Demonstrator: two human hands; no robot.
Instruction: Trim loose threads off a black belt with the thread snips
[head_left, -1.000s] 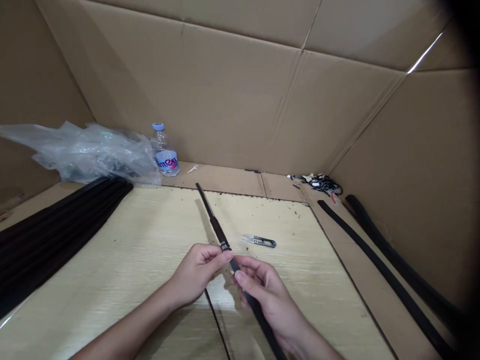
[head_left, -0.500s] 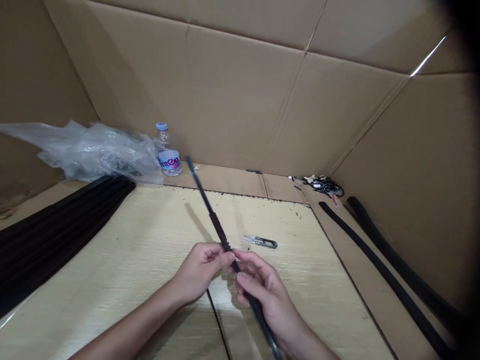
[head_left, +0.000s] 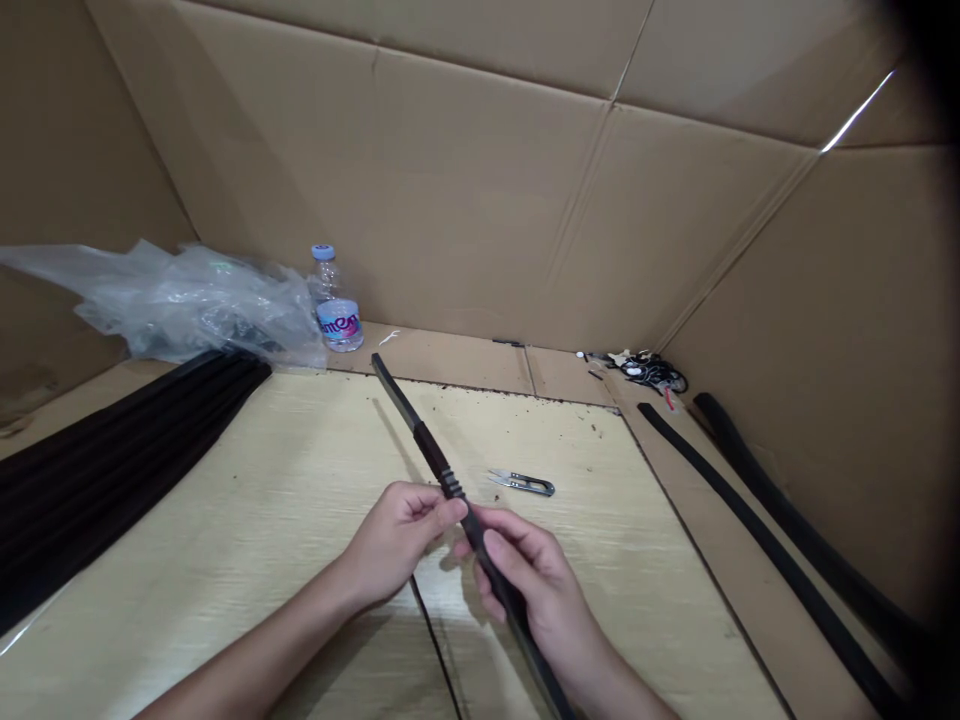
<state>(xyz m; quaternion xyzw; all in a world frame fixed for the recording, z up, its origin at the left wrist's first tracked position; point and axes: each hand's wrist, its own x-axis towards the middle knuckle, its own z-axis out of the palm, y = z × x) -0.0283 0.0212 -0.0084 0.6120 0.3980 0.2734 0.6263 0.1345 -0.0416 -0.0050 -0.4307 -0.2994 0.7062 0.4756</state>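
Note:
A long black strip [head_left: 514, 610] runs slantwise through both hands, its far end pointing up and left above the table. Dark cord [head_left: 431, 452] is wound round it, tightly in one band and in looser, spaced turns nearer my hands. My left hand [head_left: 401, 540] pinches the strip just below these turns, thumb on top. The loose cord tail [head_left: 433, 635] hangs from beneath my left hand toward the front edge. My right hand [head_left: 525, 575] is closed round the strip lower down, its fingertips partly hidden behind it. Thread snips [head_left: 525, 484] lie on the table beyond my hands.
Several black strips [head_left: 112, 460] lie in a pile at left, partly under clear plastic bags [head_left: 202, 305]. A water bottle [head_left: 339, 310] stands at the back. Two more strips [head_left: 757, 520] lie at right, near a tangle of black scraps [head_left: 652, 372]. Cardboard walls [head_left: 480, 190] surround the table [head_left: 285, 480].
The strip has turned about its length, so its flat side and the spaced cord turns show more. Its far tip has dropped lower. Both hands keep nearly the same place.

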